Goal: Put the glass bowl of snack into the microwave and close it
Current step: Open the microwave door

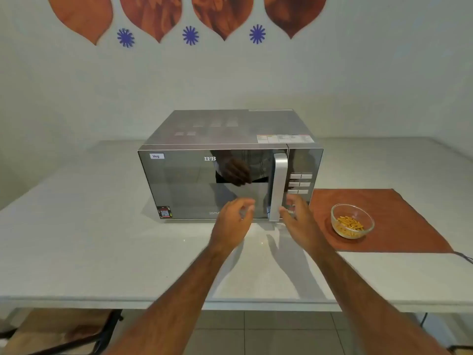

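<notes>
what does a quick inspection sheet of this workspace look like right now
surface: pale table, rust-orange mat at right
job's things: microwave with door shut, silver handle; glass bowl of snack on the mat, untouched
clutter: nothing seen
grippers: left hand open before the door, empty; right hand open, fingers at the handle's lower end, contact unclear
cables: dark cable at the table's right edge
surroundings: white wall with leaf and blue flower decals; tiled floor; chair below
</notes>
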